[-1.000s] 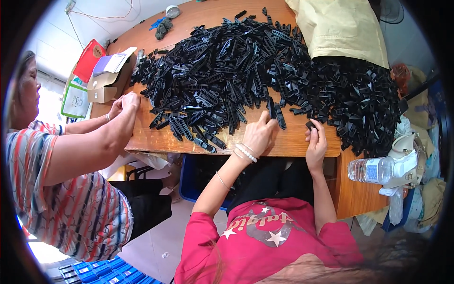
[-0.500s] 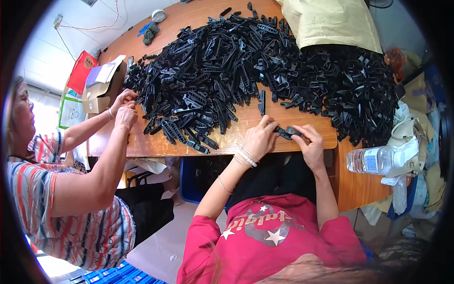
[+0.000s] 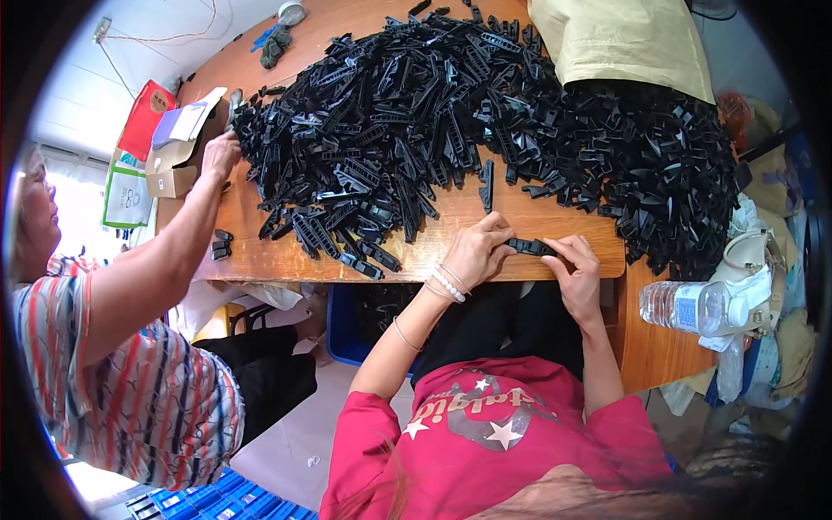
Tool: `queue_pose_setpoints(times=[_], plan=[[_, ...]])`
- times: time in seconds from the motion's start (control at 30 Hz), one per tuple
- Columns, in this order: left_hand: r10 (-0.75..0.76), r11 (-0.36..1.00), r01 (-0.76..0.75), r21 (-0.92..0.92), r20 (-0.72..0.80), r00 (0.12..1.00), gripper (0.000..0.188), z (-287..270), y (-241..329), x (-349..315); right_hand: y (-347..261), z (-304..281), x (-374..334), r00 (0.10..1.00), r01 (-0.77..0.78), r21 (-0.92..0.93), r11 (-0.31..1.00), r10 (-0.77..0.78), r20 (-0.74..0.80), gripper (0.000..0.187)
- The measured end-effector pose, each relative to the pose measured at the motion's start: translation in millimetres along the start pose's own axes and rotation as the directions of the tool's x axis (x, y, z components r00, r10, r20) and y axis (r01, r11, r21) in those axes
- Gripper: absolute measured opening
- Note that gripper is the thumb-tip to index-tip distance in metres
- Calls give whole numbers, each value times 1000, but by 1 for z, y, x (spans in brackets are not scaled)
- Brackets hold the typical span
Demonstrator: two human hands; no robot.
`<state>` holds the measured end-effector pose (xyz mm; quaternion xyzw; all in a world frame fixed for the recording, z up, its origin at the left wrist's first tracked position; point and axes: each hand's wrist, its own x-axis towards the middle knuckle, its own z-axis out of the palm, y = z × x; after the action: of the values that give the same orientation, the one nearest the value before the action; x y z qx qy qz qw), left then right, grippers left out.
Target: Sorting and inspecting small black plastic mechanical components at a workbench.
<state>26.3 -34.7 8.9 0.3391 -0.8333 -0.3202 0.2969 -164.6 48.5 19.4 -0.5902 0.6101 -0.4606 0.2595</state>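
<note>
A slim black plastic part (image 3: 527, 247) is held level between my two hands, just over the table's front edge. My left hand (image 3: 478, 253) pinches its left end, and the fingers of my right hand (image 3: 576, 267) close on its right end. Beyond my left hand, a single long black piece (image 3: 487, 186) lies on the wood. Past that spreads a large heap of long, slotted black plastic pieces (image 3: 373, 130). To its right is a heap of smaller, chunkier black plastic pieces (image 3: 667, 182), partly under a cream-coloured sack (image 3: 624, 43).
At the left, a co-worker's hand (image 3: 221, 154) reaches to the heap beside an open cardboard box (image 3: 169, 171). Small black parts (image 3: 222, 245) lie near that person. A clear plastic bottle (image 3: 685, 306) lies at the right. Below the table stands a blue bin (image 3: 347, 334).
The two pieces in my hands, earlier at an angle, now sit in one straight line. The co-worker's hand has moved from the front farther back, and small parts now show on the table there.
</note>
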Motion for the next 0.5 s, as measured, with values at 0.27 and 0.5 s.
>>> queue_pose_setpoints(times=[0.27, 0.5], plan=[[31, 999, -33, 17, 96, 995, 22, 3, 2, 0, -3, 6, 14, 989, 105, -63, 992, -98, 107, 24], [-13, 999, 12, 52, 19, 1000, 22, -25, 15, -62, 5, 5, 6, 985, 13, 234, 972, -53, 165, 15]])
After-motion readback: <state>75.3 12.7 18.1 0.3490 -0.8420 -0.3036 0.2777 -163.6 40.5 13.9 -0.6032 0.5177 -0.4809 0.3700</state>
